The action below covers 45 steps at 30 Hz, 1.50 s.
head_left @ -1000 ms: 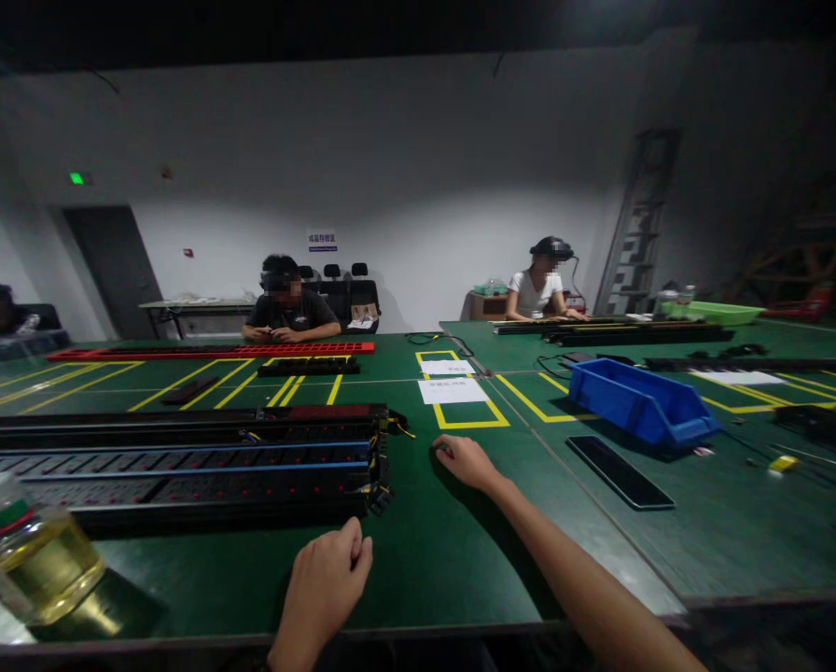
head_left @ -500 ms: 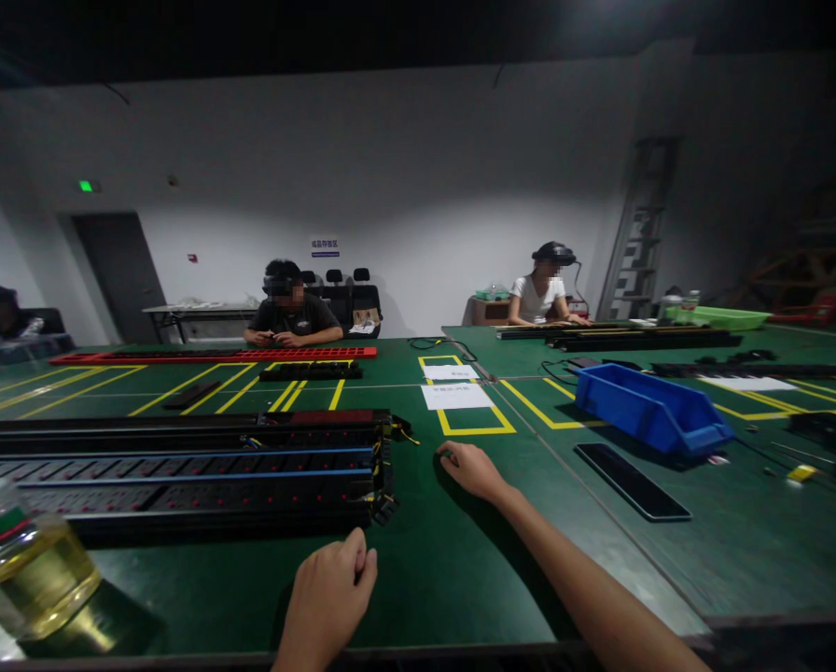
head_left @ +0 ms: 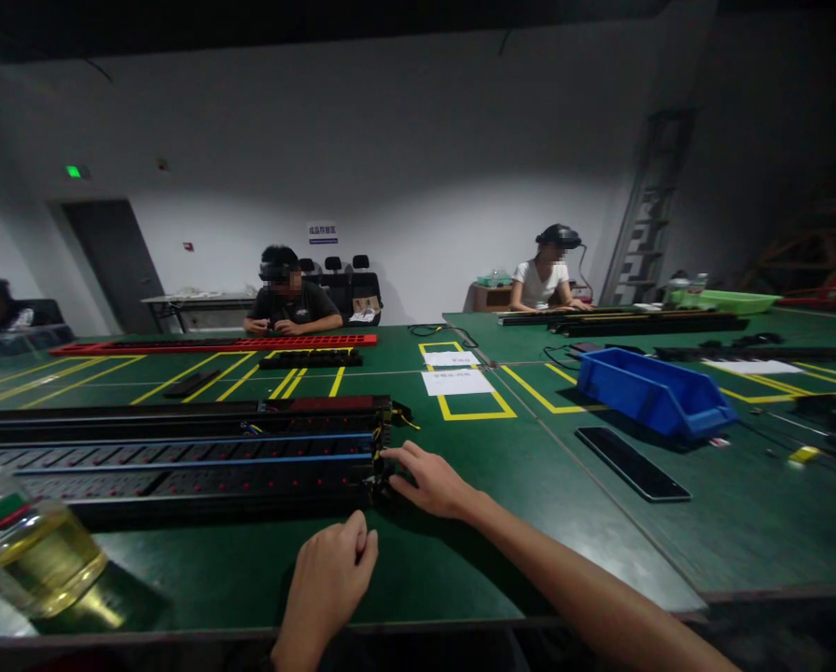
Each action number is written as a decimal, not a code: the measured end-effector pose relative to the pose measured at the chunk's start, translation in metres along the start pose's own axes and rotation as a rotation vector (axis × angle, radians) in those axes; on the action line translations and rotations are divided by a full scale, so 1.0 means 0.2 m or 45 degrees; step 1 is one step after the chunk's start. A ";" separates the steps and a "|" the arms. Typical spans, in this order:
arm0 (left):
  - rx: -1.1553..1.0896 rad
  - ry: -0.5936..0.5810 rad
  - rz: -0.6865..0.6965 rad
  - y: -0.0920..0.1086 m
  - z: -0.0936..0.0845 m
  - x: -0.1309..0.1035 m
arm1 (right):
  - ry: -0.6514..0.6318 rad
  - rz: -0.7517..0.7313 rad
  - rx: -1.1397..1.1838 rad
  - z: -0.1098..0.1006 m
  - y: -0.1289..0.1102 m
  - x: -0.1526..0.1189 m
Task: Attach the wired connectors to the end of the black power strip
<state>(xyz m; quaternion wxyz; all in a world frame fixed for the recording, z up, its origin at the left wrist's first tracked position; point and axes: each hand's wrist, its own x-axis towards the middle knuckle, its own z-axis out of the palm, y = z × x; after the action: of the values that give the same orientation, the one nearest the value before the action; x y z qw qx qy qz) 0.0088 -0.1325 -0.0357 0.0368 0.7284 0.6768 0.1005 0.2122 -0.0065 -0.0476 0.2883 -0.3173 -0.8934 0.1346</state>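
Observation:
Long black rails with blue strips and red dots lie across the left half of the green table. My right hand is at their right end, thumb and forefinger apart, with the fingertips by the yellow and black wire ends. Whether the fingertips touch the wires cannot be made out. My left hand rests near the table's front edge, below the rails, its fingers curled in. What its fingers may hold is hidden.
A bottle of yellow liquid is at the front left. On the right are a blue bin and a black phone. White papers lie mid-table. Two people sit across the table, and another is at the far left.
My right hand has moved left to the end of the rails, and its fingers have spread. My left hand has hardly moved. The camera view has shifted slightly.

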 end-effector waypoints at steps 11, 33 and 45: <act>-0.014 0.005 0.003 0.00 0.00 0.00 | -0.041 0.116 0.221 -0.12 0.33 0.02; 0.022 -0.007 0.027 0.00 -0.01 0.00 | 0.325 1.037 -0.389 -0.41 0.70 -0.20; 0.006 0.000 0.017 0.01 -0.02 -0.01 | 0.131 -0.061 0.050 -0.11 0.06 0.03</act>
<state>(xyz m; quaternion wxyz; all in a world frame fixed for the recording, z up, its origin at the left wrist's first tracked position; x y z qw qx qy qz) 0.0103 -0.1351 -0.0317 0.0346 0.7328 0.6723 0.0992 0.2278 0.0085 -0.0317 0.3430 -0.2967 -0.8819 0.1289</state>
